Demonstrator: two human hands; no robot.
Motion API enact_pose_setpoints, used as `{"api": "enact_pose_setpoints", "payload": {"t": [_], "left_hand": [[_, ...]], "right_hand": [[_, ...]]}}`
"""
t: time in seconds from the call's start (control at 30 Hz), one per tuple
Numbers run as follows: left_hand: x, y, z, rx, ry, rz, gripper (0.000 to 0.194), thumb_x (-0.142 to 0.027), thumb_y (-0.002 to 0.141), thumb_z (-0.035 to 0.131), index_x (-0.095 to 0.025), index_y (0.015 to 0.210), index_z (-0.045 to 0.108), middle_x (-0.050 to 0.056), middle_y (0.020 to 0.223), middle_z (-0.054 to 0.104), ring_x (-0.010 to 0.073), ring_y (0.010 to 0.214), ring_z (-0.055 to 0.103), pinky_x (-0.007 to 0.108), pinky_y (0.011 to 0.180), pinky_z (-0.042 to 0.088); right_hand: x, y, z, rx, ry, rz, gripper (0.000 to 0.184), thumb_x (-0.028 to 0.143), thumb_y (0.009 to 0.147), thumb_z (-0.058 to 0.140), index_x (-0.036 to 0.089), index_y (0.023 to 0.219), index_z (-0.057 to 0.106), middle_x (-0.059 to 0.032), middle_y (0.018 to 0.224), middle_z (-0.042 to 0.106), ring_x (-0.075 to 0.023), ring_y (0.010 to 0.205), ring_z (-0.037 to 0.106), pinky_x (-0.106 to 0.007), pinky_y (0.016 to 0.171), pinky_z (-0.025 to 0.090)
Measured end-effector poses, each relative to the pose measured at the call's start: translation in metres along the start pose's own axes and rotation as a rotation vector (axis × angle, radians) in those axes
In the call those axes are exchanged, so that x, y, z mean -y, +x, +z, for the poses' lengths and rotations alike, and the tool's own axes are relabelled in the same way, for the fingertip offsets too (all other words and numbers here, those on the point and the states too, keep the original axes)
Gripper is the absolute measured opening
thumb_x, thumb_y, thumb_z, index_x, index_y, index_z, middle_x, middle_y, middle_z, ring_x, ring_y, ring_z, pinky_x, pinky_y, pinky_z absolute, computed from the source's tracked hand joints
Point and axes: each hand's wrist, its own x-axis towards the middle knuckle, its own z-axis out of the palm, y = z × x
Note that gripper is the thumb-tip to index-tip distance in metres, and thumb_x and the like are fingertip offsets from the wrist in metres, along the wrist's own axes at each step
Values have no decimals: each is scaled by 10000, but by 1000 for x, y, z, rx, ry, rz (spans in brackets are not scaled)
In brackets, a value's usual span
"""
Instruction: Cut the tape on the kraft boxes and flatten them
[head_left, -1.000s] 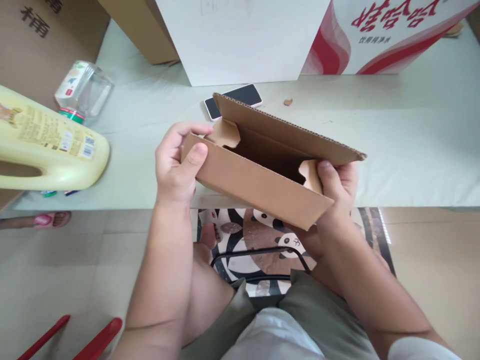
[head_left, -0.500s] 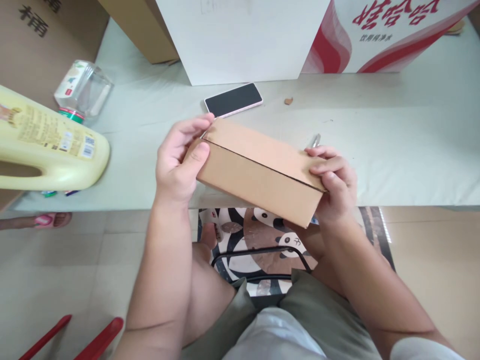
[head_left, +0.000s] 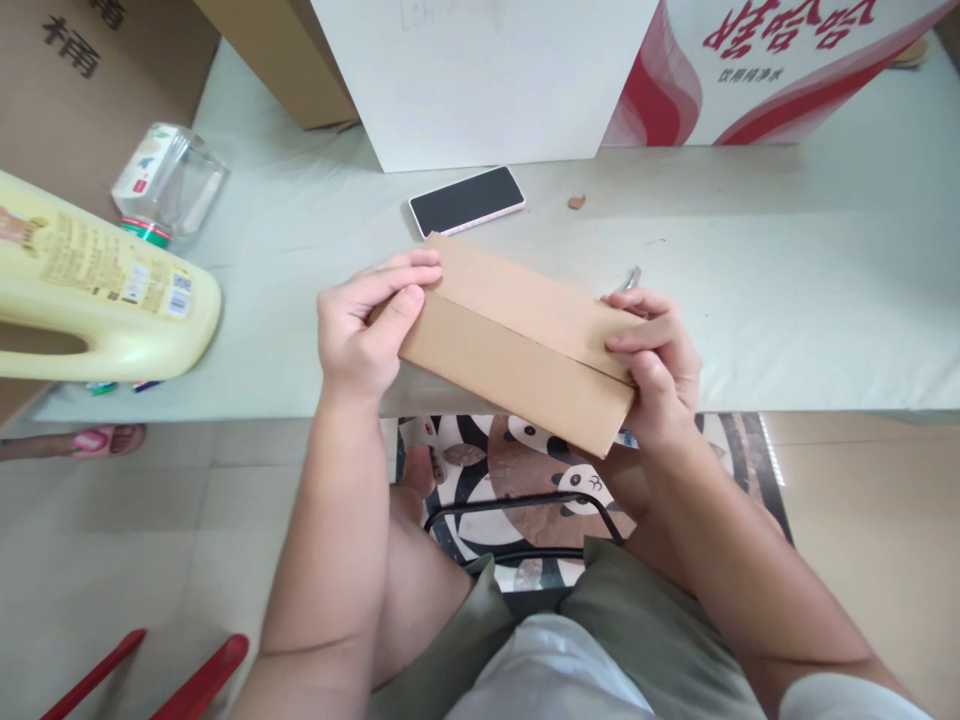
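Small cardboard box: the brown box [head_left: 525, 345] is held in the air over the near edge of the pale green tabletop [head_left: 787, 280], slanting down toward the person's right; its lid lies down, with a thin seam along the front edge.
Left hand: this hand [head_left: 367, 325] grips the box's left end, thumb on the front, fingers bent over the top.
Right hand: the other hand [head_left: 660, 360] is closed around the right end, fingertips pressing the lid.
Phone: a dark-screened phone [head_left: 467, 201] lies flat just beyond the box.
Scraps: a brown bit [head_left: 576, 202] sits right of the phone; a small shiny object [head_left: 632, 280] shows just past the right hand, too small for me to name.
Cartons: a white carton [head_left: 487, 80] stands behind the phone, beside a red-and-white carton [head_left: 735, 80].
Left side: a yellow jug [head_left: 135, 280] is near a clear bottle [head_left: 176, 180] with a green cap.
Floor: a panda-patterned mat [head_left: 525, 460] lies below; another person's foot in a pink sandal [head_left: 105, 440] shows at left.
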Motion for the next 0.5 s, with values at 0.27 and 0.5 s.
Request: {"api": "enact_pose_setpoints", "payload": {"t": [0.27,0.5], "left_hand": [[17,6,-13,-35,-48,93,111,-384,842,782,-318,893,854,-51,1009,830,259,1057,752,523,1100,511],[24,13,-27,-221,-148,-5,111,-318,747,774,-291,813,859,-59,945,833,281,1069,734,554,1177,410]], "right_hand": [[-7,7,-3,-57,150,11,413,655,888,529,370,1168,632,-35,1204,647,-275,1210,617,-541,1119,480],[-22,7,-17,204,134,245,606,426,772,694,348,1353,540,-29,1430,597,-296,1328,560,-551,1126,466]]}}
